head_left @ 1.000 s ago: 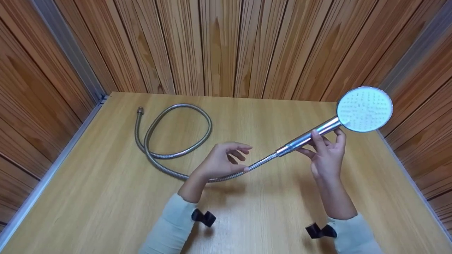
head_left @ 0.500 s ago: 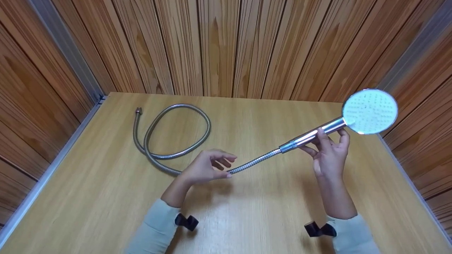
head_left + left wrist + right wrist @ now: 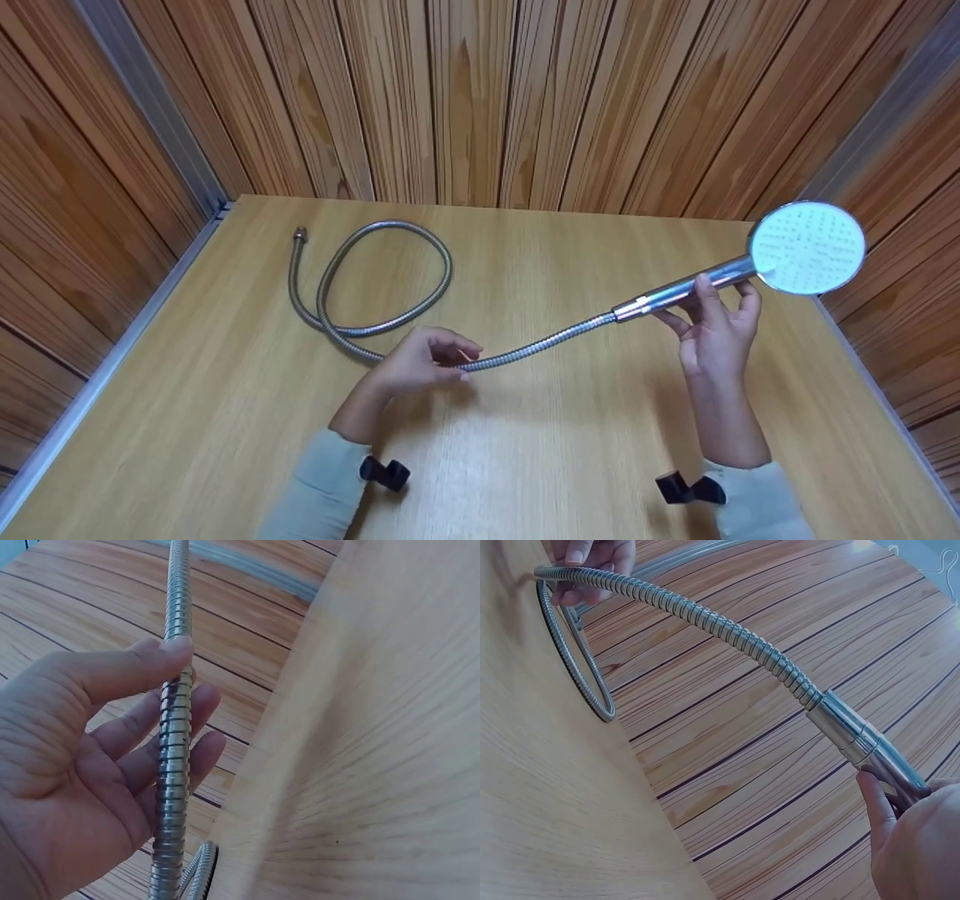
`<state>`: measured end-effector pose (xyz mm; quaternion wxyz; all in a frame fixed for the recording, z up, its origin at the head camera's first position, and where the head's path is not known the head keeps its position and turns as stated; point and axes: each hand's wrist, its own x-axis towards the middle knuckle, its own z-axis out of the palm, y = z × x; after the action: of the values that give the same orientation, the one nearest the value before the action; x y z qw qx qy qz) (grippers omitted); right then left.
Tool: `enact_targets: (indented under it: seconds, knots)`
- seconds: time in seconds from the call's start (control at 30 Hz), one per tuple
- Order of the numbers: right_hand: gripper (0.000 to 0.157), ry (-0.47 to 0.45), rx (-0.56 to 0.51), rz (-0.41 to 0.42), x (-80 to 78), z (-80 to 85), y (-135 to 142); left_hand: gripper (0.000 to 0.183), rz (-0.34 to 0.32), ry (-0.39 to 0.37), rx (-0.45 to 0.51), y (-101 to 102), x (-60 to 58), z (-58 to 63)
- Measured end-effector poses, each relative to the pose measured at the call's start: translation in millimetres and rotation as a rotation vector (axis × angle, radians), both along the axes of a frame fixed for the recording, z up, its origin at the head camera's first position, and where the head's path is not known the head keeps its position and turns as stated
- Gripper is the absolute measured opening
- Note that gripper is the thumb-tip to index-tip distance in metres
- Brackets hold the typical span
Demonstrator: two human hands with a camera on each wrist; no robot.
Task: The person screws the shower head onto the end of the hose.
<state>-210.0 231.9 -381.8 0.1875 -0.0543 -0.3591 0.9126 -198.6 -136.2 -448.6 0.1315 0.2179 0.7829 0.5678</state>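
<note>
My right hand (image 3: 718,334) holds a chrome shower head (image 3: 807,247) by its handle (image 3: 675,292), tilted up to the right with the pale nozzle face toward the head camera. From the handle's lower end a metal shower hose (image 3: 540,346) runs down to my left hand (image 3: 412,364). There the thumb and index finger pinch the hose (image 3: 174,757), and the other fingers lie loosely behind it, as the left wrist view shows. Past that hand the hose loops on the table, ending in a connector nut (image 3: 300,234). In the right wrist view the joint (image 3: 840,724) of hose and handle is visible.
The wooden table (image 3: 540,465) has a wood-plank wall (image 3: 465,97) behind it and more planks on both sides. Metal rails (image 3: 97,390) run along the table's side edges. A black mount (image 3: 385,474) sits at each wrist.
My left hand has slid left and slightly down along the hose, away from the handle, and its fingers have closed more. The shower head has moved right and a little lower with my right hand.
</note>
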Motion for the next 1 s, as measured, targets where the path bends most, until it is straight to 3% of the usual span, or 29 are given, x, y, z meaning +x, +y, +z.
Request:
enact_targets:
  seconds: [0.37, 0.77, 1.0]
  knots:
    - [0.058, -0.043, 0.004, -0.016, -4.2, -10.8, 6.5, 0.023, 0.06, -0.021, -0.049, -2.9, 0.4, 4.7]
    - [0.054, -0.126, 0.057, -0.039, -10.3, -22.0, 11.1, 0.026, 0.061, 0.066, -0.039, -0.9, -3.7, 3.3]
    - [0.067, -0.219, 0.065, -0.015, -14.5, -32.4, 10.6, 0.024, 0.041, 0.112, -0.055, -0.2, -6.6, 0.0]
